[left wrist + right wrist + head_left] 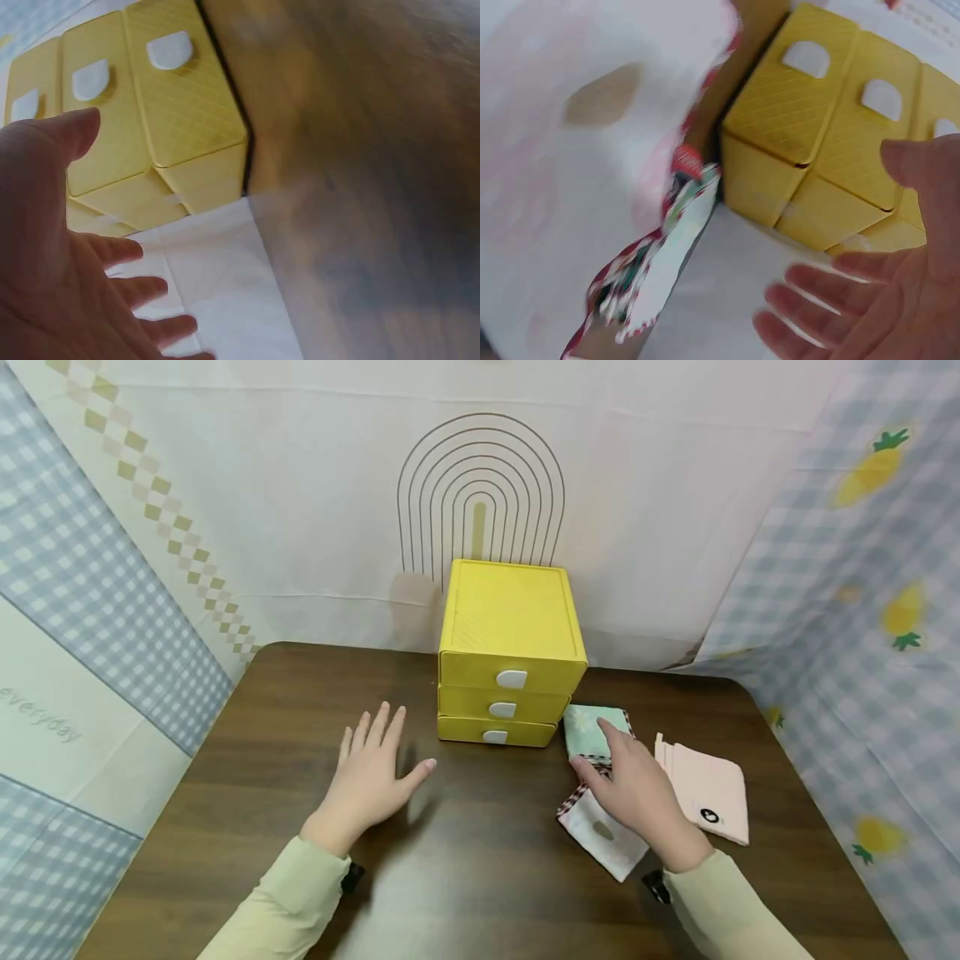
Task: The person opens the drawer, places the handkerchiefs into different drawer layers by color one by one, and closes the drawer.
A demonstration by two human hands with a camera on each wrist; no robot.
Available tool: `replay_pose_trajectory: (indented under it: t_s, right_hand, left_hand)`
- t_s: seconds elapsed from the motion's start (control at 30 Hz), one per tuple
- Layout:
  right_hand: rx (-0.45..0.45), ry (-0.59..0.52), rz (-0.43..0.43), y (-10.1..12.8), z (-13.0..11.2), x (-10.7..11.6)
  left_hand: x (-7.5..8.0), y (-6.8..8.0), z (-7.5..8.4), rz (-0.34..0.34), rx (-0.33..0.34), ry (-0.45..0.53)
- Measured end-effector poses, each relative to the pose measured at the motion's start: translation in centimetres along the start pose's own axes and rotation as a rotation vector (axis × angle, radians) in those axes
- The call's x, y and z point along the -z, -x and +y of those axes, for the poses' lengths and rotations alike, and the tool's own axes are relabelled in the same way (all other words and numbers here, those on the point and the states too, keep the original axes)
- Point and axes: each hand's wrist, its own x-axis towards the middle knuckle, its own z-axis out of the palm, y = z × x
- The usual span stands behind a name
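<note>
Nearest are the two hands: the left hand [367, 789] is above the wooden table [450, 877], its fingers straight and spread; the right hand [637, 789] is partly over a white cloth [611, 843], its fingers also extended (the right wrist view shows this better). To its right lies a pink cloth [712, 785]. Farther, a green cloth [588, 735] lies just beside the yellow drawer box [513, 618], before a white backdrop [300, 502].

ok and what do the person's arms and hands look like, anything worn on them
The left hand and right hand wear no gloves. Pale yellow-green sleeves end at the wrists, where a small black item shows on each, too partly hidden to identify.
</note>
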Motion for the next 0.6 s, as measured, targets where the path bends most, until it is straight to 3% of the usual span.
replay_pose_trajectory:
  t_s: [0.3, 0.6]
  right_hand:
    - [-0.040, -0.391, -0.127, -0.6, -2.6, 0.6]
    - [-0.015, -0.626, -0.123, -1.9, -5.5, 0.0]
  left_hand:
    - [1.6, -1.6, 2.0, 0.044, -0.038, 0.382]
    - [3.7, -4.3, 4.8, 0.069, -0.067, 0.631]
